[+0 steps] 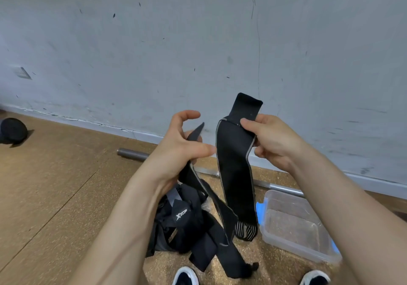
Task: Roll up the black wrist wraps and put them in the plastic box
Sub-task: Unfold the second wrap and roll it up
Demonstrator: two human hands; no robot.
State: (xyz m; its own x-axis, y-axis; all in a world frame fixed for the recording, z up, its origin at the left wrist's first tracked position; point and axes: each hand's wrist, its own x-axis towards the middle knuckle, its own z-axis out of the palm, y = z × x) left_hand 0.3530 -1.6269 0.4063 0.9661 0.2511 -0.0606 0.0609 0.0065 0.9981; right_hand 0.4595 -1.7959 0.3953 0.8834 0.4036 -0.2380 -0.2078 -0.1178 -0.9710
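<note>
The right hand (273, 139) holds a long black elastic wrist wrap with grey edging (235, 174) near its top, thumb and fingers pinching it, so that it hangs down to a striped end just above the brown cork floor (55, 185). The left hand (182, 146) grips a second black strap (220, 214), fingers curled round it (the forefinger hooked clear above). This strap trails down to a heap of black straps and fabric marked XTEP (180, 216) on the floor. The clear plastic box with blue clips (290, 223) sits open on the floor, just right of the hanging wrap.
</note>
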